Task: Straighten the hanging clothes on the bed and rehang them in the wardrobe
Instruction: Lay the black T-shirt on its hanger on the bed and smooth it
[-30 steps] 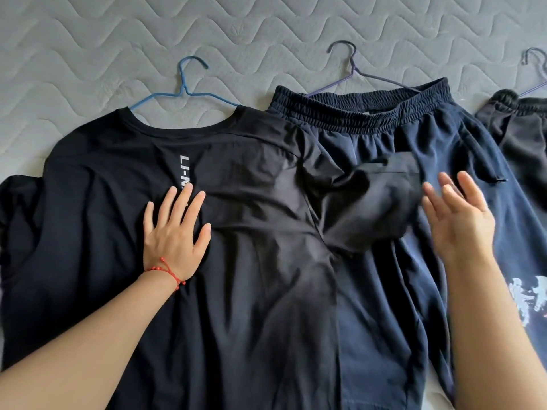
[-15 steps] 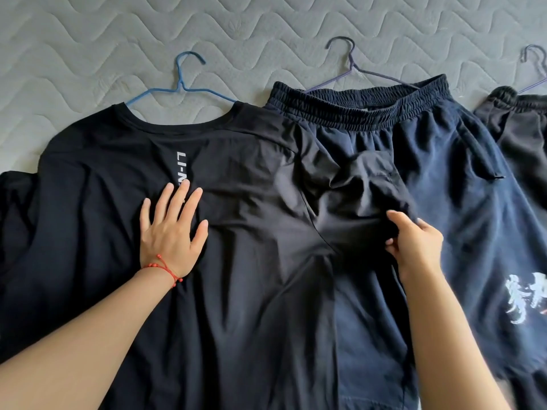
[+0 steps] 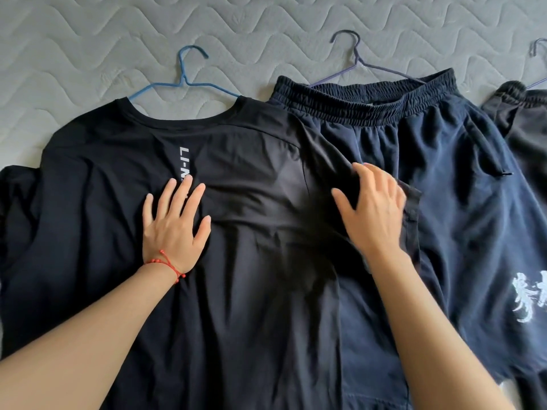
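Black T-shirt [image 3: 242,261] lies flat on the quilted mattress [image 3: 88,39], under both hands. Left hand [image 3: 174,226], fingers spread wide, presses flat on the shirt's back below the white lettering [image 3: 184,162]; red bead bracelet [image 3: 165,263] at wrist. Right hand [image 3: 373,214], fingers straight, rests flat on the shirt's sleeve [image 3: 411,214], whose hem overlaps the navy shorts [image 3: 461,179] just beyond. Blue hanger [image 3: 183,79] emerges above left hand; purple hanger [image 3: 358,65] above right. Bare mattress beyond the hooks. Another dark garment [image 3: 524,131] at far right edge.
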Demonstrator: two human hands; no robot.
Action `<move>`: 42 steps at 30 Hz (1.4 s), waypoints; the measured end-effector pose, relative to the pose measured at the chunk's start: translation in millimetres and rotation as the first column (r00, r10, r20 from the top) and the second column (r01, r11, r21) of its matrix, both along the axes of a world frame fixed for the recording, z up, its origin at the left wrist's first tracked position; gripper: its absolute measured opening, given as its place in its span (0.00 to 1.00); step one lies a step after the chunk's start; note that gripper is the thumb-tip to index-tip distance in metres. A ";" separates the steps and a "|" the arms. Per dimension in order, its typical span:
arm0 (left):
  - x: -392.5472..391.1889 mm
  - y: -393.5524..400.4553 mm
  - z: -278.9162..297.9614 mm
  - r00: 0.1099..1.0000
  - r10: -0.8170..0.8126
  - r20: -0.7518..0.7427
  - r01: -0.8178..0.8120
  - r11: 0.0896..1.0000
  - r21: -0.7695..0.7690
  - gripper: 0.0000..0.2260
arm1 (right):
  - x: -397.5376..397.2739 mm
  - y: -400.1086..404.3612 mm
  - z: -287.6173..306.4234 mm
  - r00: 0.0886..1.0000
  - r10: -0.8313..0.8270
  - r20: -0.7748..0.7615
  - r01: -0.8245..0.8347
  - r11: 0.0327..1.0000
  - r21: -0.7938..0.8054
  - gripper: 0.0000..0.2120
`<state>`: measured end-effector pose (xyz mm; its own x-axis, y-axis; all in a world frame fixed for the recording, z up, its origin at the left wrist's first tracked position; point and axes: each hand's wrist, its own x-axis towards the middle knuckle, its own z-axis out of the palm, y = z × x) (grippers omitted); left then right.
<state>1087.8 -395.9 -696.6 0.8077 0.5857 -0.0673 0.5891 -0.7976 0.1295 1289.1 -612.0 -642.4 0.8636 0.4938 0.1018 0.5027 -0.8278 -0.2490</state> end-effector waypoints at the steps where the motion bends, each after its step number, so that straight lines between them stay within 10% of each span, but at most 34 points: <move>1: 0.1 0.1 0.1 1.000 0.001 0.002 -0.001 1.000 0.000 0.25 | 7.6 9.4 -4.9 0.999 0.037 0.000 -0.037 0.999 -0.038 0.23; 5: -1.0 0.9 0.2 1.000 0.001 0.001 -0.001 1.000 -0.003 0.25 | 36.8 24.9 -14.4 0.997 0.070 0.035 -0.062 0.980 -0.190 0.15; 10: -1.8 1.6 -1.5 1.000 -0.001 0.005 0.001 1.000 -0.005 0.25 | 53.2 18.1 -0.3 0.911 -0.412 0.030 0.413 0.910 -0.038 0.15; 14: -2.8 2.5 -1.2 1.000 -0.002 -0.007 0.002 1.000 -0.007 0.25 | 3.0 62.0 -0.3 0.971 -0.039 0.235 0.009 0.992 0.125 0.18; 17: -3.0 4.0 0.2 1.000 -0.011 -0.020 0.011 1.000 -0.009 0.25 | -42.5 100.9 -22.5 0.927 0.370 0.067 -0.371 0.928 0.017 0.23; 24: -3.8 4.0 -3.4 0.999 -0.024 -0.030 0.024 1.000 -0.005 0.26 | -40.5 92.9 -39.3 0.988 -0.060 -0.141 0.043 0.992 -0.115 0.29; 28: -4.7 10.4 8.5 0.996 -0.081 -0.028 0.076 0.985 -0.153 0.26 | -99.5 122.8 -24.9 0.977 0.204 -0.057 -0.202 0.979 0.039 0.27; 31: -17.9 30.3 30.0 0.964 0.114 0.239 0.029 0.853 -0.521 0.22 | -144.2 147.5 -33.7 0.932 0.347 -0.104 -0.343 0.938 0.058 0.25; 35: -72.4 94.4 56.5 0.821 0.314 0.477 -0.232 0.946 -0.225 0.16 | -164.8 155.8 -53.2 0.944 0.312 -0.110 -0.319 0.946 -0.059 0.24; 38: -101.7 152.5 63.3 0.796 0.499 0.342 -0.482 0.865 -0.140 0.17 | -163.3 155.1 -56.8 0.951 0.298 -0.087 -0.302 0.953 -0.030 0.24; 42: -110.4 191.3 58.8 0.604 0.788 0.114 -0.642 0.567 -0.516 0.17 | -163.5 154.8 -58.0 0.955 0.288 -0.071 -0.290 0.957 -0.013 0.24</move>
<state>977.4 -204.6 -637.8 0.1438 0.9530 -0.2668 0.8072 0.0430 0.5888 1125.6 -457.2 -700.4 0.6882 0.7247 0.0340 0.7038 -0.6556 -0.2735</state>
